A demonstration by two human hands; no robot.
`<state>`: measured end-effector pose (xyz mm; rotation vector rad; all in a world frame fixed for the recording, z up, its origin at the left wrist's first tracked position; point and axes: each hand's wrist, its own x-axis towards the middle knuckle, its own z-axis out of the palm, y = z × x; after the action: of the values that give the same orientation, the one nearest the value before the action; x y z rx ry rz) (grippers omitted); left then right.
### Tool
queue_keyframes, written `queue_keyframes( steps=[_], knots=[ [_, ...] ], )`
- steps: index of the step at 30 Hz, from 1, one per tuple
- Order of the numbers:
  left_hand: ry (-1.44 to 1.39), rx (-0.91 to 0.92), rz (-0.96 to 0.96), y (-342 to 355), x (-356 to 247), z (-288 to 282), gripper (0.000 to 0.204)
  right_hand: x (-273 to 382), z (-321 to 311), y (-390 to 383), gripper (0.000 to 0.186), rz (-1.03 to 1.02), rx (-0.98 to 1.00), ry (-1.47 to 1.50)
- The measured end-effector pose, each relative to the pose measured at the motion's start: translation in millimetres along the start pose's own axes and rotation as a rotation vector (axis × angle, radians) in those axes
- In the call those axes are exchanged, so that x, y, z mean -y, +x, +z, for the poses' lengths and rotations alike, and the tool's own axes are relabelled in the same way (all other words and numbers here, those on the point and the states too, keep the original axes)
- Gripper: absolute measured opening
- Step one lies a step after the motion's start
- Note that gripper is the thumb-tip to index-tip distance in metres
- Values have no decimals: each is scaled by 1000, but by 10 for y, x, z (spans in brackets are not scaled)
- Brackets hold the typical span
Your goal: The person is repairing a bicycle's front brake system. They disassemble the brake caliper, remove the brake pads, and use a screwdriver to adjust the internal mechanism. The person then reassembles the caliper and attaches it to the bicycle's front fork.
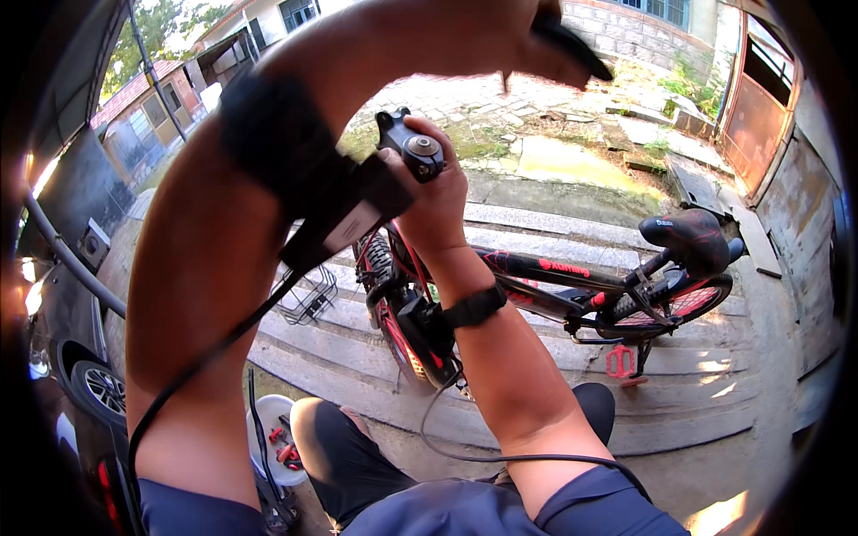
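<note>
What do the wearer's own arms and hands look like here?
Short navy sleeves; the left hand and right hand wear no gloves. Each wrist has a black strap; the left one bears a dark box with a pale label and black cable.

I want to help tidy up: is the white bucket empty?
The white bucket isn't empty: red pieces show inside it. I can't tell how deep they go.

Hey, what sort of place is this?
Probably an outdoor yard beside houses: there's a rusty brown metal door, a pale block wall with blue-framed windows, and weathered grey concrete paving beneath the black-and-red bicycle.
</note>
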<state>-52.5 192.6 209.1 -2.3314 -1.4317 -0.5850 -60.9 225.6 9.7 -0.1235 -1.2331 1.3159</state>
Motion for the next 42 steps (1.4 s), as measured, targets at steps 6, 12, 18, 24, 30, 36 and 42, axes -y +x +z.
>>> queue_keyframes(
  steps=[6,12,18,24,30,36,42],
  knots=[
    [-451,-261,-88,130,130,116,53,-252,-219,131,43,-131,-33,-30],
    [-609,-428,-409,-876,59,315,52,-221,-161,117,45,-65,6,-32],
    [-930,-512,-626,-1622,119,641,53,-233,-169,108,46,-10,12,8],
    [-1039,-561,-592,-1592,75,827,42,-314,-189,148,45,-56,63,184],
    [-1035,-577,-590,-1454,69,852,34,-232,-169,114,45,-85,34,71],
    [-961,-511,-572,-1444,137,834,37,-278,-182,131,48,-104,22,60],
    [-898,-483,-606,-1377,119,778,40,-256,-190,97,46,-69,70,94]
  ],
)
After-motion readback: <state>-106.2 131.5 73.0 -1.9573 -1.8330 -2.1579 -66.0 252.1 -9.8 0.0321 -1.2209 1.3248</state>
